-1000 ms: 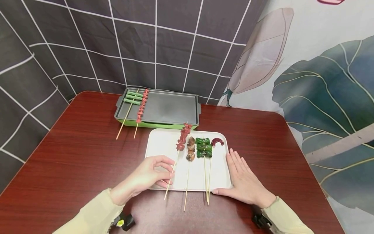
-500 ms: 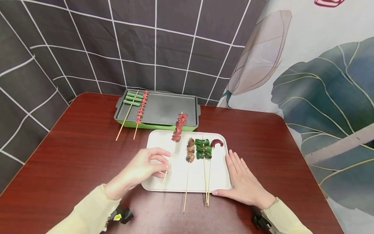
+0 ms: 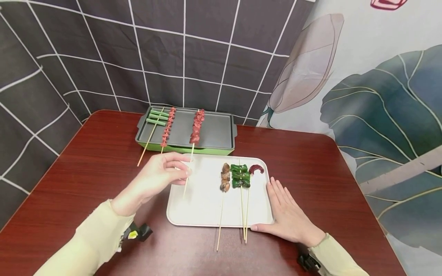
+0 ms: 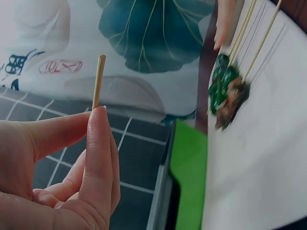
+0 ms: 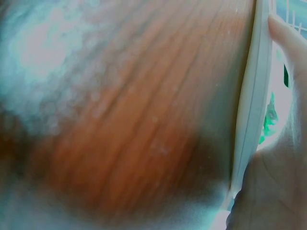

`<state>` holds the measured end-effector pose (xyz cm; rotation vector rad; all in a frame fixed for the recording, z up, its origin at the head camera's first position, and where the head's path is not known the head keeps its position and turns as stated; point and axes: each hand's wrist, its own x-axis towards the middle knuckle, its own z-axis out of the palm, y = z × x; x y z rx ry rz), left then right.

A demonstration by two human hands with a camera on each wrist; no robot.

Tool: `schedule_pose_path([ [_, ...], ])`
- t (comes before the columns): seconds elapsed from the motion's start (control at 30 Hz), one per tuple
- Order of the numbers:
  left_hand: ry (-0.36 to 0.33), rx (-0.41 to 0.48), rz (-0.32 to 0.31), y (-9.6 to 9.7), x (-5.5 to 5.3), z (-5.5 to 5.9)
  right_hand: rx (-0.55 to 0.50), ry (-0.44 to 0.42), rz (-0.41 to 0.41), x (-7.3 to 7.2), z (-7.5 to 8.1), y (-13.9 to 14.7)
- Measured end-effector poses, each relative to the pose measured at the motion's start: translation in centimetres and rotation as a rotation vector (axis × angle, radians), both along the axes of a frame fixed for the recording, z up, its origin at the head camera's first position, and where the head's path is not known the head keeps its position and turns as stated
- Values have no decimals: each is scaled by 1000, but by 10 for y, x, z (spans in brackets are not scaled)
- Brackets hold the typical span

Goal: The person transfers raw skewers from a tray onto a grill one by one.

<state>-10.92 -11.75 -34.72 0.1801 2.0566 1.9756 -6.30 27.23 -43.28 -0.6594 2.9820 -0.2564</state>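
Note:
My left hand [image 3: 157, 176] pinches the bare stick of a red meat skewer [image 3: 197, 128] between thumb and fingers. The meat overlaps the dark grill pan [image 3: 217, 130] in the head view, while the stick slants back over the white tray [image 3: 200, 211]. Seen from the left wrist, the stick's blunt end [image 4: 99, 79] pokes up past my fingertips. My right hand [image 3: 290, 218] lies flat against the tray's right side, fingers straight, thumb along the front corner. The right wrist view shows that hand beside the tray's rim [image 5: 247, 110].
A brown chunk skewer [image 3: 225, 178], a green vegetable skewer [image 3: 240, 175] and a dark red tentacle skewer [image 3: 256, 168] lie on the tray, sticks overhanging its front. On the pan's left are a green stalk skewer [image 3: 157, 119] and a thin red skewer [image 3: 167, 128].
My left hand has carried the red meat skewer from over the tray leftward and away from me, up to the pan. The right hand has stayed at the tray.

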Motion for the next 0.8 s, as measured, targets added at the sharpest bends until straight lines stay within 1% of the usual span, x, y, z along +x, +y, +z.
schedule_pose_path([
  [0.17, 6, -34, 26, -12, -17, 11, -1, 5, 0, 0, -2, 1],
  [0.3, -4, -67, 55, -22, -33, 16, -13, 11, 4, 0, -2, 1],
  [0.43, -15, -101, 76, -29, -46, 18, -22, 8, 2, 1, -2, 0],
  [0.5, -21, -132, 79, -31, -52, 18, -17, -2, -2, 1, -2, 1],
  [0.67, -49, -205, 72, -32, -66, 21, -10, -7, -3, 1, -2, 1],
  [0.8, -76, -223, 61, -31, -75, 21, -16, 1, -1, 1, -1, 0],
])
